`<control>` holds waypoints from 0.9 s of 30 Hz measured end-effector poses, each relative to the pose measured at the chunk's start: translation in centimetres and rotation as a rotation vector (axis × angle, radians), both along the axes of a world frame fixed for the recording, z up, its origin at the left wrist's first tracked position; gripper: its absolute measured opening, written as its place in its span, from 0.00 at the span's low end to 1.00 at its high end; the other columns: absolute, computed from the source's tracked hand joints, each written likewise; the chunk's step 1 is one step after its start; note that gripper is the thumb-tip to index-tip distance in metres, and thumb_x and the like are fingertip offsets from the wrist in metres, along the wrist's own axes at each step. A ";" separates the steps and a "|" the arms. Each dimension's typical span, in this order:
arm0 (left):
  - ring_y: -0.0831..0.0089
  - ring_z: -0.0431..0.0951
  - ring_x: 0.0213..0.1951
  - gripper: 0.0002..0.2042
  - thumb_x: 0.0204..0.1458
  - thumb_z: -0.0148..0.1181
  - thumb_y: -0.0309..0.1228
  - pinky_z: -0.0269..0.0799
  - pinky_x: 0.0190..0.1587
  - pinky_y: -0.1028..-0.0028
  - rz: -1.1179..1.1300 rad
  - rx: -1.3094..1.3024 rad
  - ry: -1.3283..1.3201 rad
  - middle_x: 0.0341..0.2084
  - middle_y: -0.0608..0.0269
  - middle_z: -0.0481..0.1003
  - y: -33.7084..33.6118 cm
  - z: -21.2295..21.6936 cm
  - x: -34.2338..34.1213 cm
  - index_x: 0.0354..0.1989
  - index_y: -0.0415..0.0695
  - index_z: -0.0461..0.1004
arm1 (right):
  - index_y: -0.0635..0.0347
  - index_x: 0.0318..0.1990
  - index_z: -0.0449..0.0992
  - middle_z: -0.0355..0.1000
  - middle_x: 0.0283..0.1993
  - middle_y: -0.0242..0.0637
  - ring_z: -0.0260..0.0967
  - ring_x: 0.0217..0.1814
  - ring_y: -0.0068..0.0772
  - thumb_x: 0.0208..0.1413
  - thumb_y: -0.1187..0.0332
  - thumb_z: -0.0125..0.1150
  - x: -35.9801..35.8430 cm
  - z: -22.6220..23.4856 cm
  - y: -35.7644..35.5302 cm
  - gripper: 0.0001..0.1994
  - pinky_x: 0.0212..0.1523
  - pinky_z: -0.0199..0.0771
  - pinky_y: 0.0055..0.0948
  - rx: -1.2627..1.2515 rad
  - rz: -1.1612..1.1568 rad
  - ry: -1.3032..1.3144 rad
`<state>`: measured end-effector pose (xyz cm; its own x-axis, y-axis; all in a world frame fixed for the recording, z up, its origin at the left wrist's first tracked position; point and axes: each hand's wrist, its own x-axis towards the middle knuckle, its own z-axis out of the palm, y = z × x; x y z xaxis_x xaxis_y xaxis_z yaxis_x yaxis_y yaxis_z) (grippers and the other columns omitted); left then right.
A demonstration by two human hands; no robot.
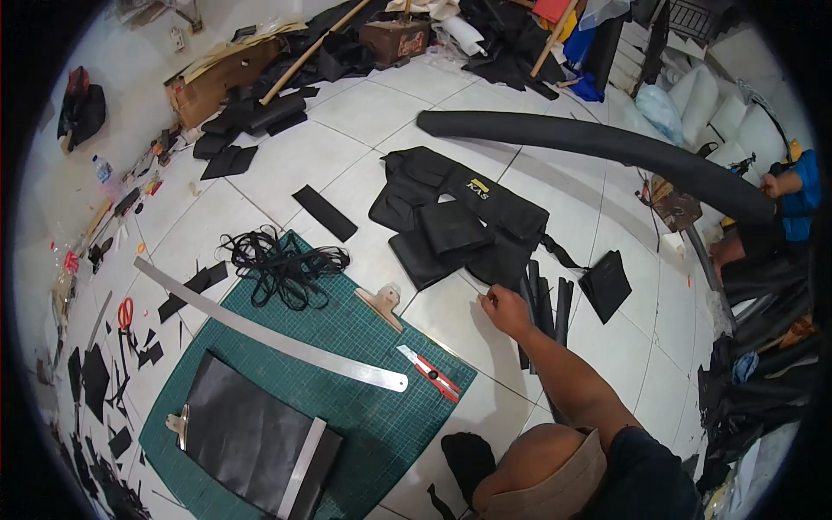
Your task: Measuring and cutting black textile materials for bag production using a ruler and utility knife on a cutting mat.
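My right hand (504,309) is over the white tiles, fingers curled together, at the lower edge of a black pocketed fabric piece (511,208). Whether something small is pinched there I cannot make out. Folded black pieces (451,230) lie on that fabric. Right of the hand are several narrow black strips (543,303) and a black folded square (605,286). To its left, a green cutting mat (364,425) carries a steel ruler (277,334), a red cutter knife (429,373), a bulldog clip (381,305) and a clipped black sheet (251,425). My left hand is not in view.
A tangle of black cord (282,264) sits on the mat's far corner. Orange-handled scissors (126,316) lie among scraps at left. Another person's hand (780,183) is by a long black roll (598,143) at right. A cardboard box (230,78) stands by the wall.
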<state>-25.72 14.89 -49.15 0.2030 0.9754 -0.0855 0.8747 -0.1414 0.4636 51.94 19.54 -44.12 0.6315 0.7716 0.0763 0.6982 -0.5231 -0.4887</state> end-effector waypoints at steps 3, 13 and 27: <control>0.51 0.74 0.38 0.13 0.46 0.68 0.35 0.70 0.42 0.58 0.062 -0.018 0.048 0.33 0.47 0.75 0.1 0.5 0.9 0.37 0.41 0.77 | 0.61 0.30 0.74 0.75 0.29 0.47 0.75 0.33 0.51 0.54 0.59 0.60 0.6 -0.7 0.2 0.13 0.34 0.73 0.44 0.031 0.017 -0.032; 0.56 0.73 0.33 0.07 0.51 0.59 0.29 0.69 0.38 0.63 -0.069 -0.078 -0.022 0.31 0.50 0.75 0.6 1.9 1.0 0.35 0.40 0.75 | 0.60 0.31 0.75 0.75 0.28 0.46 0.75 0.31 0.48 0.55 0.57 0.59 -0.2 -0.8 -1.4 0.14 0.34 0.73 0.43 -0.021 -0.056 0.033; 0.66 0.71 0.40 0.10 0.61 0.52 0.31 0.67 0.46 0.68 0.162 -0.238 -0.522 0.39 0.51 0.72 12.5 21.4 13.9 0.42 0.34 0.67 | 0.59 0.42 0.73 0.71 0.35 0.36 0.70 0.39 0.28 0.59 0.50 0.58 -19.5 7.2 2.7 0.20 0.40 0.69 0.29 -0.066 1.074 0.992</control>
